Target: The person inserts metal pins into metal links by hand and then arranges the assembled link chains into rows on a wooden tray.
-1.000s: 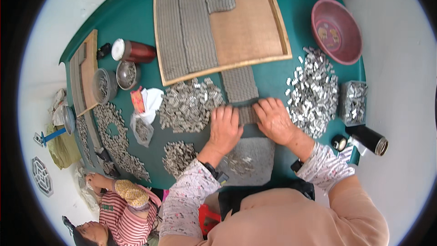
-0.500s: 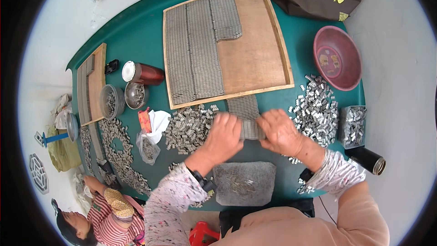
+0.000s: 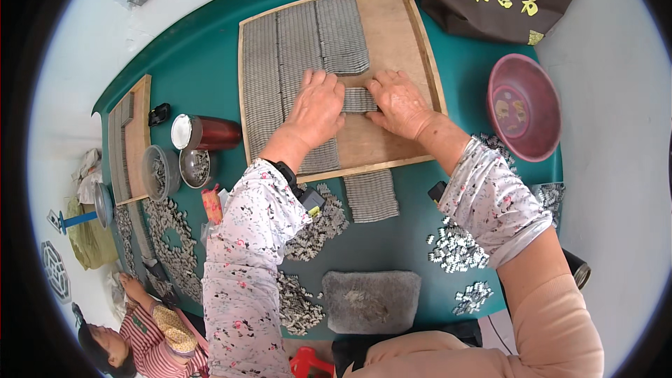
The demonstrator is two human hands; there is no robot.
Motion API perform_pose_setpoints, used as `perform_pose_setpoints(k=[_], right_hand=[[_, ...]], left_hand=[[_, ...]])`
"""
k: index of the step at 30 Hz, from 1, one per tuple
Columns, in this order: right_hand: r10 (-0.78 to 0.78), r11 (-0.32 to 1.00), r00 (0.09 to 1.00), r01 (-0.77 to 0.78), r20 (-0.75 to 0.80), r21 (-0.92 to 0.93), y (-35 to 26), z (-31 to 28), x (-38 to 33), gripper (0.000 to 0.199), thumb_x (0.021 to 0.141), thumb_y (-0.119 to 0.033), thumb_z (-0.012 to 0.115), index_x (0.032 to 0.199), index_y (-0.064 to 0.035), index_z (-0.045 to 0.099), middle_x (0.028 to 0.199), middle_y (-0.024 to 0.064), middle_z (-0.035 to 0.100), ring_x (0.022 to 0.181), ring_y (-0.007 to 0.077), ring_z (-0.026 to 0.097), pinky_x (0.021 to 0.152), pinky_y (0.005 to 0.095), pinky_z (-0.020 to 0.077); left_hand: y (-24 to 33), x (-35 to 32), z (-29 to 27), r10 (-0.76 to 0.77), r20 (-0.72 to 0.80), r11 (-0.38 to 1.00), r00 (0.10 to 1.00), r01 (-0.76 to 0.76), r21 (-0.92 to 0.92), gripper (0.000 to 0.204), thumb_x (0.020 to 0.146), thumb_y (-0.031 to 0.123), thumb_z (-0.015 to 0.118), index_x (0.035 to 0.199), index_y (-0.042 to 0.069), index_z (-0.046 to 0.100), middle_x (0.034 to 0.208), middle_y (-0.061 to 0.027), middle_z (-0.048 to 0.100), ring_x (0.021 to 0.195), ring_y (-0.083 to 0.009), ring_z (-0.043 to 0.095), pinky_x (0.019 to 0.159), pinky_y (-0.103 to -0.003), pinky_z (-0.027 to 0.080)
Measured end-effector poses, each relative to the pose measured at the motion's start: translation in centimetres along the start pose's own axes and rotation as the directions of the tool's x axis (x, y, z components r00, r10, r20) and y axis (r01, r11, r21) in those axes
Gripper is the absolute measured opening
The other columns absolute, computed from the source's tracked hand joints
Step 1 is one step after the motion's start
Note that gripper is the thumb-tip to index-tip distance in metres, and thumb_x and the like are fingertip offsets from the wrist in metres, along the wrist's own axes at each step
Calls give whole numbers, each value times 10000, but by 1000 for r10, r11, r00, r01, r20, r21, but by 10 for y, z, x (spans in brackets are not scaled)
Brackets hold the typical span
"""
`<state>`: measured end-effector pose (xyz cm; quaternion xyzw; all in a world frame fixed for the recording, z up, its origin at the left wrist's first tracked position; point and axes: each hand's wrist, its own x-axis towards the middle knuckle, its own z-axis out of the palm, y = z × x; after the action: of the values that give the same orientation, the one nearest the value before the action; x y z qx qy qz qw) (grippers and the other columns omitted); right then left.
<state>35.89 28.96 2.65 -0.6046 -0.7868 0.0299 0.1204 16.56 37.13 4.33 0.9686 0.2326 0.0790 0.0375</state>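
Observation:
Over the wooden tray [image 3: 388, 42], my hands press a short row of stacked grey metal pieces [image 3: 360, 100] between them. My left hand [image 3: 315, 108] closes on its left end, above the packed columns of the same pieces [image 3: 259, 84] that line the tray's left side. Its right end is gripped by my right hand [image 3: 402, 103], above bare wood. Just beyond the hands is the front end of the third, shorter column [image 3: 344, 35]. A flat block of stacked pieces [image 3: 371, 196] lies on the table by the tray's near edge.
Loose zigzag metal pieces [image 3: 458, 246] lie in heaps on the green table. A grey pad [image 3: 371, 301] sits at the near edge. A pink basin [image 3: 523, 108] and a brown bag [image 3: 490, 0] stand right. At left are a dark red can [image 3: 217, 133], bowls and a co-worker [image 3: 150, 329].
Both hands have moved away from me, from the block on the table to above the tray, carrying the short row. My view has shifted slightly.

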Motion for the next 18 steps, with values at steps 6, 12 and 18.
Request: perform_pose_setpoints(k=[6,12,18], right_hand=[[201,958,966,-159,-165,239,15,13,9,482,712,-175,836,1112,-16,618,1066,151,622,1049,323,598,918,424,464],[366,907,922,-324,-127,268,9,14,11,568,690,-201,855,1157,-5,599,1140,179,601,1085,350,568,939,461,444],[250,952,936,-191,-249,238,7,24,3,806,770,-264,764,1415,40,389,1414,247,432,1378,374,367,1168,534,250]], left_hand=[[-4,14,-2,-110,-89,992,990,115,57,405,665,126,819,991,0,615,1038,-154,555,1069,-347,502,966,-430,403],[-4,14,-1,-208,-59,977,976,210,28,503,685,118,809,1122,-15,599,1126,-165,547,1105,-355,489,994,-467,387],[20,14,16,-289,20,954,957,286,90,719,813,167,699,1427,-59,400,1510,-222,354,1422,-385,305,1193,-545,207]])
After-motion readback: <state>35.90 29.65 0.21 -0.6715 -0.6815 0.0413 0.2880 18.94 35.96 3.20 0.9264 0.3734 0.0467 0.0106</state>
